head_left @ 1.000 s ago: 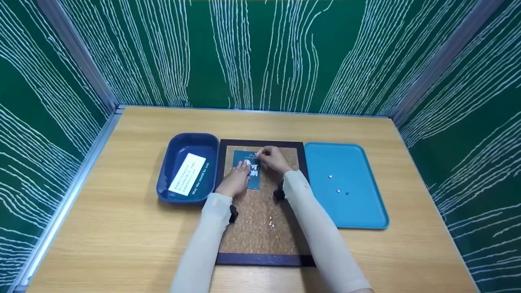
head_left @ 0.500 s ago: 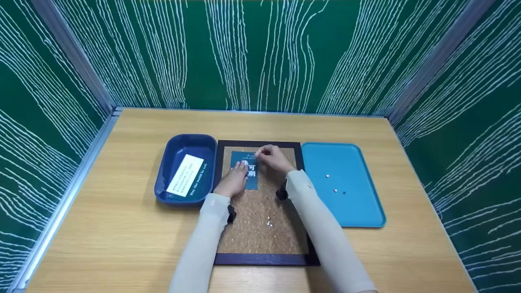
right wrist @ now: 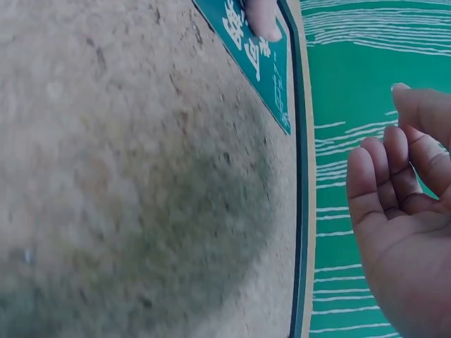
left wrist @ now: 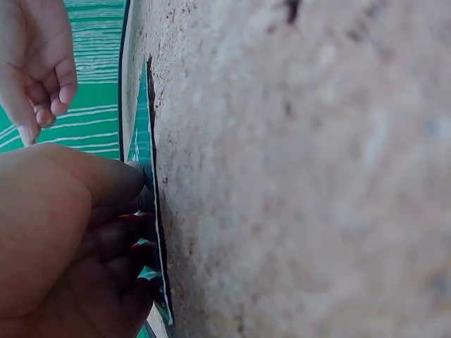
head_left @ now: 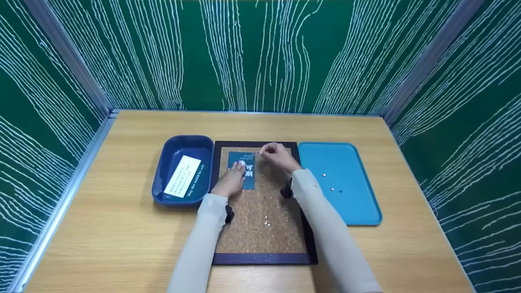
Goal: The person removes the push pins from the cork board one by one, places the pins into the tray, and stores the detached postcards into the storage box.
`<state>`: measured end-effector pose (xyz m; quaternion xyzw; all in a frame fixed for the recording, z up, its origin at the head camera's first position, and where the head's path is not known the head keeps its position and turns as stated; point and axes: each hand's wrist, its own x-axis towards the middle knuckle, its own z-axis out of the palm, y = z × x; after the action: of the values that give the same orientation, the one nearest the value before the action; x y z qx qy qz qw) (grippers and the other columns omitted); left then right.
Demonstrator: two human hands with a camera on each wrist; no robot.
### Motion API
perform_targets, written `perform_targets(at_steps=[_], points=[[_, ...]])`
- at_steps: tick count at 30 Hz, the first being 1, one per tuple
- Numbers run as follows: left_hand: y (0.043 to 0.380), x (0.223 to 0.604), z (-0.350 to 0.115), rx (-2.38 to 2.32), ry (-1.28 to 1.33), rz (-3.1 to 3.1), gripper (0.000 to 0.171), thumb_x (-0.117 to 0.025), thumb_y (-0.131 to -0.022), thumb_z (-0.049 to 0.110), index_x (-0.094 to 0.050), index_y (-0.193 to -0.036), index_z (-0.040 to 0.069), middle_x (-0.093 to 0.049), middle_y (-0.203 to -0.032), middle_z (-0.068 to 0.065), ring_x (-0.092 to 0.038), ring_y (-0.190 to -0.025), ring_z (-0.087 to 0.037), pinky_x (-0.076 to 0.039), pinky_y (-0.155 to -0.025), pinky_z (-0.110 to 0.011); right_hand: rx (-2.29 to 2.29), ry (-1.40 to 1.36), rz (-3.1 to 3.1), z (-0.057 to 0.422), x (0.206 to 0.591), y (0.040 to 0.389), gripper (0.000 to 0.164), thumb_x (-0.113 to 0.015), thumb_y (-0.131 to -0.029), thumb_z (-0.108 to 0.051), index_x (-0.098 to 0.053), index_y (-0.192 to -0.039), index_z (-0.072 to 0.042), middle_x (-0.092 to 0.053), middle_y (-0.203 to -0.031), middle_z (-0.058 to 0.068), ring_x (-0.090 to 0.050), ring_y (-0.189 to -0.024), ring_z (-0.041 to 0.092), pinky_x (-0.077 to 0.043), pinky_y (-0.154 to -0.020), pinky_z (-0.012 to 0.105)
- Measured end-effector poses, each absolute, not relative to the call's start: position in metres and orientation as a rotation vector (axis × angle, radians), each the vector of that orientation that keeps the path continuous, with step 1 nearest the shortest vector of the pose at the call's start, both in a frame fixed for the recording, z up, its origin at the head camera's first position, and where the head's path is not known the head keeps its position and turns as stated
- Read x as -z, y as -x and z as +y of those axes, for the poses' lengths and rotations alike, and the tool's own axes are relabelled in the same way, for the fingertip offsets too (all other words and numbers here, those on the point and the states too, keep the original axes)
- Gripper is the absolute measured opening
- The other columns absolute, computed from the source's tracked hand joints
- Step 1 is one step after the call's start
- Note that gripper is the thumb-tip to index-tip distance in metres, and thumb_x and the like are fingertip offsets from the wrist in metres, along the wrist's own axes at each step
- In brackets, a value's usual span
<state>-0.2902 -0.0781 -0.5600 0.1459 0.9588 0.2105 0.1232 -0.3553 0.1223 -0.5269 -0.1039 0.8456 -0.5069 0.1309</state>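
Observation:
A narrow green card (head_left: 249, 181) with white characters lies on the upper left of a cork board (head_left: 260, 240) in a dark frame. My left hand (head_left: 231, 179) presses the card down with extended fingers. In the left wrist view its thumb and fingers (left wrist: 116, 179) meet the card's face. Just right of the card's top right corner is my right hand (head_left: 281, 157), its thumb and fingertips drawn near each other. The right wrist view shows this hand (right wrist: 402, 204) with bent fingers, off the corner. I cannot tell whether something tiny sits between its fingertips.
Left of the board stands a blue bin (head_left: 163, 171) with a white-and-green card (head_left: 183, 177) inside. To the right lies a turquoise tray (head_left: 358, 203) carrying a few tiny pins (head_left: 332, 189). Small clear pieces (head_left: 266, 221) rest on the lower cork.
My right hand has moved slightly right, away from the card's top right corner, where its fingertips were before. My left hand stays on the card. The whole view has shifted a little.

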Motion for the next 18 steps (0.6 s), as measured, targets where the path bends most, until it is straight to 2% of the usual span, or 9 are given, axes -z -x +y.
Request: perform_targets(at_steps=[8,15,18], points=[[0.289,0.560,-0.079,-0.616,-0.441,2.790,0.050,-0.037,-0.104,0.020,-0.028,-0.150,0.004,-0.018,-0.159,-0.014,-0.014,-0.149,-0.030,-0.016,-0.121,-0.042,1.481,0.246,2.489,0.143,0.525,0.358,0.013,-0.061,-0.094,-0.026,-0.065,-0.094,-0.013,-0.062,-0.100,0.005,-0.055,-0.095,0.022,-0.049,-0.083,0.033],[0.290,0.559,-0.078,-0.609,-0.428,2.780,0.050,-0.037,-0.104,0.020,-0.029,-0.150,0.002,-0.020,-0.159,-0.015,-0.014,-0.149,-0.029,-0.016,-0.122,-0.043,1.527,0.313,2.494,0.165,0.523,0.354,0.031,-0.062,-0.094,-0.028,-0.065,-0.103,0.002,-0.059,-0.095,0.004,-0.049,-0.083,0.018,-0.046,-0.072,0.031],[0.289,0.558,-0.078,-0.614,-0.428,2.774,0.050,-0.037,-0.104,0.020,-0.028,-0.150,0.002,-0.019,-0.159,-0.014,-0.013,-0.149,-0.029,-0.015,-0.122,-0.043,1.535,0.294,2.500,0.175,0.521,0.353,0.029,-0.062,-0.095,-0.026,-0.064,-0.104,0.002,-0.059,-0.095,0.003,-0.049,-0.083,0.018,-0.047,-0.074,0.032]])
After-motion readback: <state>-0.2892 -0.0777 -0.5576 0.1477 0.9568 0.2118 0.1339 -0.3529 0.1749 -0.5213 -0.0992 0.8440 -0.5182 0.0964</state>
